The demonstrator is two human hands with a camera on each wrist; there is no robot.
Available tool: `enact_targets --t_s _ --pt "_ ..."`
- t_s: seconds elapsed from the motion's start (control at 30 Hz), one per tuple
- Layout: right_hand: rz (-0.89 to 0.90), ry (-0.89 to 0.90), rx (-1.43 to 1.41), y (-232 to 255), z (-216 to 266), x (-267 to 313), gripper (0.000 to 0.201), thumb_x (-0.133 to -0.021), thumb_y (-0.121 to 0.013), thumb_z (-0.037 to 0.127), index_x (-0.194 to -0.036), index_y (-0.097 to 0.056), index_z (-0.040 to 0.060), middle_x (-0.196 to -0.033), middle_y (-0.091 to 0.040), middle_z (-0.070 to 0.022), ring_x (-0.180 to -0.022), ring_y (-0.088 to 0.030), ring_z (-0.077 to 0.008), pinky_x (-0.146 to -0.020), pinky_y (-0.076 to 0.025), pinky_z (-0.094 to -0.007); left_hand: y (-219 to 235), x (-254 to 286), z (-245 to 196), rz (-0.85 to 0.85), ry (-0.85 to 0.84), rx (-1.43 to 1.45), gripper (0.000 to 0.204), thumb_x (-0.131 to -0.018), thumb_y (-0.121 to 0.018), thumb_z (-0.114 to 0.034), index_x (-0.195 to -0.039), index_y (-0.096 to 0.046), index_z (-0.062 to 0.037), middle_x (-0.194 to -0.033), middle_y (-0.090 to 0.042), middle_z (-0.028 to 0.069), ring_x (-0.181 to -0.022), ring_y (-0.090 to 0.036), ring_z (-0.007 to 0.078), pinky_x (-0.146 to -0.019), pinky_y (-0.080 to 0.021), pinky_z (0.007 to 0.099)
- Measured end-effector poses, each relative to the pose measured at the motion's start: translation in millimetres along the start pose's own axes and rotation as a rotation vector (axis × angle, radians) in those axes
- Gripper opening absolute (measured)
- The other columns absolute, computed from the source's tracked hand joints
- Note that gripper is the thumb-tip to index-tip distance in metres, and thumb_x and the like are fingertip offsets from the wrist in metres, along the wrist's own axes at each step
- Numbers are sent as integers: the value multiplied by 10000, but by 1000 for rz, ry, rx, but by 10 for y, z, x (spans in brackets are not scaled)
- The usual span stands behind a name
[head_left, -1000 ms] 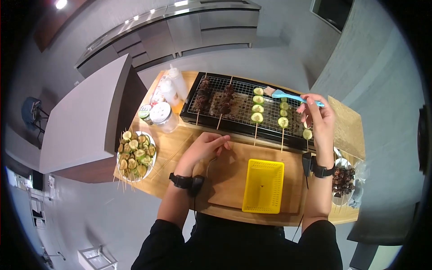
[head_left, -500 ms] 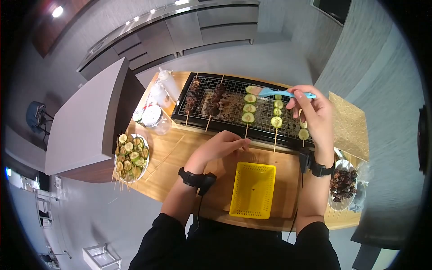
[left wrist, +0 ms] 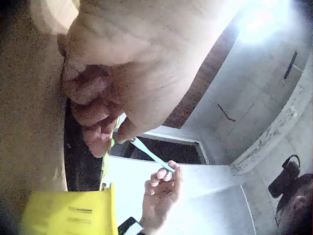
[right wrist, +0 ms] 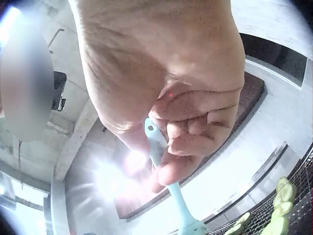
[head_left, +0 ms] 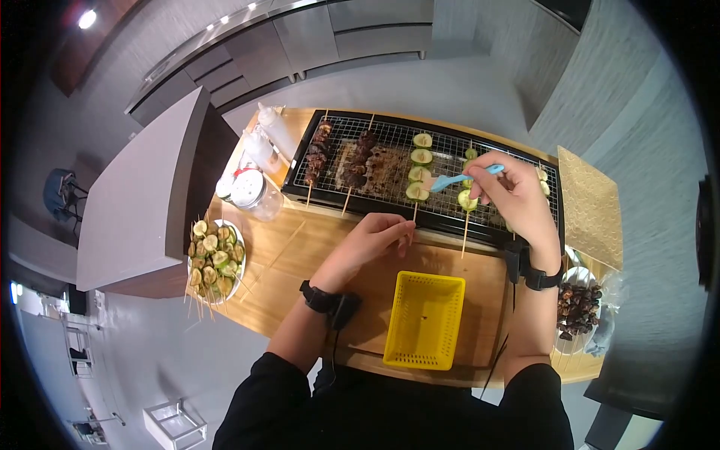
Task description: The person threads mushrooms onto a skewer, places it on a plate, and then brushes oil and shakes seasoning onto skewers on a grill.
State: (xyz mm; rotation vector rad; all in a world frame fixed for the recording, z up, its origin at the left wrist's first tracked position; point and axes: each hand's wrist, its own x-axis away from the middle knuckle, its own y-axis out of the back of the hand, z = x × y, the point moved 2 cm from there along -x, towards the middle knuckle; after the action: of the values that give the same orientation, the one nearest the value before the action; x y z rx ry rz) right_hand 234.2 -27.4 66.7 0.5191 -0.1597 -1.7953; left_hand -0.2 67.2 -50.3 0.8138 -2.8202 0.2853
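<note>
My right hand (head_left: pixel 517 196) pinches the light blue handle of a brush (head_left: pixel 451 180); its bristles lie against the lower slices of a zucchini skewer (head_left: pixel 421 157) on the grill (head_left: pixel 390 199). At the near end of that skewer, my left hand (head_left: pixel 376 238) has its thumb and fingertips around the bare stick, fingers partly curled. The left wrist view has the curled left fingers (left wrist: pixel 98 112) close up, with the brush (left wrist: pixel 151 154) beyond. In the right wrist view the brush handle (right wrist: pixel 157 147) is between thumb and fingers. Another zucchini skewer (head_left: pixel 467 199) lies to the right.
Two dark meat skewers (head_left: pixel 316 159) lie on the grill's left. Squeeze bottles (head_left: pixel 261 151) and a lidded jar (head_left: pixel 259 196) stand left of it. A yellow basket (head_left: pixel 424 321) sits in front; plates of zucchini (head_left: pixel 217 259) and dark skewers (head_left: pixel 577 307) flank the board (head_left: pixel 484 289).
The brush has moved from the top slice down to the lower slices, with my right hand shifting nearer. My left hand has moved right onto the skewer's stick.
</note>
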Motion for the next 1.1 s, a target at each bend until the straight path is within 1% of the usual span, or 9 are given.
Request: enact_targets --t_s 0.17,0.27,0.37,0.5,0.63,0.73,0.83,0.93,1.1 --pt "21 5 -81 -102 41 2 90 -1012 -656 85 -1057 -713 32 -746 -701 4 -660 -617 -28 -589 -452 -195 -8 -35 41 12 -63 -42 309 -1067 -583 -254 -913 -696 -12 -710 -634 -12 -669 -590 58 -612 -408 205" --pt "84 -53 49 -127 47 10 94 -1016 -647 79 -1058 -715 30 -774 -706 -3 -688 -634 -43 -613 -471 -201 -9 -26 31 14 -91 -27 290 -1057 -597 -236 -914 -696 -4 -698 -624 -16 -660 -592 67 -616 -427 218" --pt "10 -2 -71 -185 48 10 99 -1015 -650 84 -1053 -724 31 -787 -707 -6 -699 -629 -47 -617 -478 -206 10 -114 188 43 -180 0 279 -1050 -613 -225 -901 -691 -3 -696 -619 -17 -656 -590 72 -632 -451 231" --pt "75 -71 -13 -201 35 29 101 -1015 -643 66 -1058 -722 21 -789 -703 -19 -714 -626 -51 -633 -480 -209 23 -132 204 63 -151 3 299 -1044 -629 -241 -873 -679 -2 -701 -625 -15 -654 -585 70 -643 -466 236" --pt "17 4 -125 -224 36 11 113 -1026 -618 48 -1052 -712 -10 -824 -717 -31 -714 -631 -57 -642 -490 -216 28 -150 239 62 -191 9 295 -1045 -629 -240 -872 -677 -6 -713 -633 -17 -660 -585 69 -644 -462 234" --pt "114 -36 20 -184 51 32 117 -1029 -612 45 -1060 -708 -14 -866 -721 -41 -721 -634 -59 -643 -494 -220 22 -156 228 67 -184 -2 285 -1053 -616 -218 -863 -671 -13 -724 -629 -21 -669 -581 68 -651 -452 232" --pt "16 -6 -140 -159 33 11 115 -1027 -620 53 -1060 -713 -6 -862 -718 -35 -718 -634 -59 -643 -496 -217 29 -164 237 63 -180 -29 291 -1049 -621 -225 -860 -677 -10 -719 -628 -20 -667 -583 69 -647 -455 235" --pt "31 -34 -17 -137 -8 -5 116 -1026 -629 64 -1062 -715 -4 -827 -712 -24 -710 -629 -55 -639 -494 -218 24 -158 224 50 -178 -25 306 -1039 -632 -239 -851 -685 -2 -702 -622 -16 -661 -586 69 -639 -461 238" --pt "-36 -53 -64 -128 25 -27 134 -1031 -635 95 -1066 -723 0 -793 -701 -21 -690 -607 -40 -610 -466 -204 18 -143 202 39 -159 -52 306 -1040 -630 -235 -852 -683 0 -696 -617 -15 -660 -583 67 -636 -454 235"
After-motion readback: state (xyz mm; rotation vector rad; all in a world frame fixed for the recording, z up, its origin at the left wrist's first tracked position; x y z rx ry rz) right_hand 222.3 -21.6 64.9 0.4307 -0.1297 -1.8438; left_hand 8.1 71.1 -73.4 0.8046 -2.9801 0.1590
